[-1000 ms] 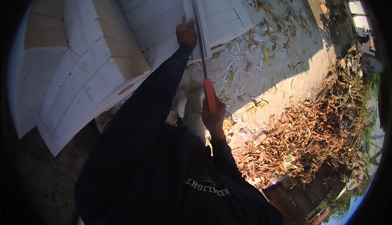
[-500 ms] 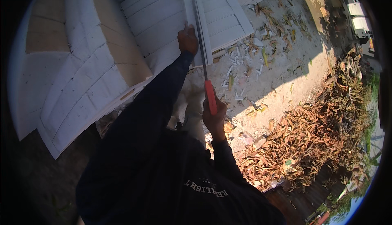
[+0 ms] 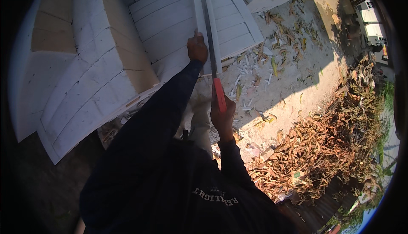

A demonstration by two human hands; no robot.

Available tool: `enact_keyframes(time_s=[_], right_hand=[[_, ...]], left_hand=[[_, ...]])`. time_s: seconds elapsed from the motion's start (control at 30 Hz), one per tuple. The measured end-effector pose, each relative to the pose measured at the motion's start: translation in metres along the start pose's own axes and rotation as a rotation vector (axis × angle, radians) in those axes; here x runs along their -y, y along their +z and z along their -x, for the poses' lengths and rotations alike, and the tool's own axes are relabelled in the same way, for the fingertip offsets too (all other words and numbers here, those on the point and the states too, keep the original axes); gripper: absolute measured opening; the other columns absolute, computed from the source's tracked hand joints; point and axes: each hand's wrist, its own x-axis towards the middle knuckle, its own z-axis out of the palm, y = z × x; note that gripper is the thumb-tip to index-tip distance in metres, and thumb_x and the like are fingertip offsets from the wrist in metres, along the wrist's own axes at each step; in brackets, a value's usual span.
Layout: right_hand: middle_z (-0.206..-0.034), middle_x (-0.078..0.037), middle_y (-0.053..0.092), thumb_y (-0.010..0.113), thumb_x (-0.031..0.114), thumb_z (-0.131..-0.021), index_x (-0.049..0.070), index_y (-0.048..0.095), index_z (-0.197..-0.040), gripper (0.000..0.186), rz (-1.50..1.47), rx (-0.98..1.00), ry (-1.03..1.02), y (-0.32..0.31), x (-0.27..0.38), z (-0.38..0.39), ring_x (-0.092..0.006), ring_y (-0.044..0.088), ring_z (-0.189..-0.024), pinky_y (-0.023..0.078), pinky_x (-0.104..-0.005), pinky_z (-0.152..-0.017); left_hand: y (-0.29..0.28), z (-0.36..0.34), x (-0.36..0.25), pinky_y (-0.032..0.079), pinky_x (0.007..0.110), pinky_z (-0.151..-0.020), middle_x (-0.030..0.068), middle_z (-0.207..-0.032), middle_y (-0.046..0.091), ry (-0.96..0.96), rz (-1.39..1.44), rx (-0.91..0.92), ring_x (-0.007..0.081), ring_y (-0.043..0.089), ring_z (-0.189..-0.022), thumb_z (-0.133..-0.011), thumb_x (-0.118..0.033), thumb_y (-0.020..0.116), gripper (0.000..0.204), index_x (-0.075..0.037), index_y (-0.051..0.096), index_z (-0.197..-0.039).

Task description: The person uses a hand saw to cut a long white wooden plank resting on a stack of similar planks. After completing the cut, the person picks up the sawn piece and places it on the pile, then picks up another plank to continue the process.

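right hand (image 3: 223,105) grips a saw (image 3: 211,50) lying beside left hand (image 3: 197,50) (grip unclear) on white board (image 3: 198,8).

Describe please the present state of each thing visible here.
Left hand: resting on white strip
Right hand: closed around saw's red handle
Saw: blade lengthwise over strip
White pieces: scattered on ground
Leaf pile: brown, mostly sunlit
Ground: part shaded, part sunlit

Saw (image 3: 208,30) lies lengthwise over the board (image 3: 199,8), board atop slabs (image 3: 168,28), left hand (image 3: 197,48) just left of it, right hand (image 3: 222,110) at its near end, blocks (image 3: 95,38) left, leaf heap (image 3: 314,149) near right
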Motion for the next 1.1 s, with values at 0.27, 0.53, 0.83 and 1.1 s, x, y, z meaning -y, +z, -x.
enact_keyframes(time_s=[0.27, 0.53, 0.83, 1.1], right_hand=[[-0.065, -0.017, 0.056, 0.060, 0.006, -0.093, -0.005, 0.064, -0.097, 0.012, 0.042, -0.075, -0.065, 0.003, -0.014, 0.008, -0.0164, 0.052, -0.059, 0.043, -0.0373, -0.055], [-0.066, -0.019, 0.059, 0.062, 0.001, -0.083, -0.004, 0.067, -0.123, 0.041, 0.133, -0.003, -0.028, 0.007, -0.008, -0.001, -0.0316, 0.061, -0.056, 0.049, -0.0370, -0.057], [-0.073, -0.023, 0.066, 0.061, 0.002, -0.084, -0.007, 0.061, -0.134, 0.051, 0.098, 0.037, -0.021, 0.005, -0.008, -0.006, -0.0339, 0.069, -0.064, 0.052, -0.0389, -0.062], [-0.065, -0.021, 0.057, 0.060, 0.007, -0.092, -0.007, 0.063, -0.100, 0.016, 0.168, 0.061, -0.002, -0.012, 0.017, -0.006, -0.0291, 0.057, -0.063, 0.044, -0.0410, -0.055]], left_hand=[[0.000, 0.001, 0.000, 0.045, 0.053, -0.088, 0.0325, -0.096, 0.063, -0.011, 0.003, -0.013, 0.0468, 0.058, -0.096, -0.110, -0.036, 0.037, 0.053, 0.004, 0.060, -0.138], [-0.005, 0.001, 0.002, 0.045, 0.053, -0.088, 0.0321, -0.094, 0.063, 0.038, -0.043, 0.028, 0.0464, 0.059, -0.096, -0.110, -0.035, 0.037, 0.053, 0.002, 0.058, -0.142], [-0.001, -0.003, 0.004, 0.046, 0.052, -0.091, 0.0326, -0.099, 0.062, 0.044, -0.016, -0.026, 0.0474, 0.060, -0.099, -0.109, -0.032, 0.039, 0.051, 0.002, 0.058, -0.142], [-0.006, 0.006, -0.013, 0.047, 0.051, -0.090, 0.0309, -0.102, 0.062, 0.018, -0.055, -0.024, 0.0458, 0.060, -0.098, -0.108, -0.032, 0.046, 0.048, -0.001, 0.060, -0.141]])
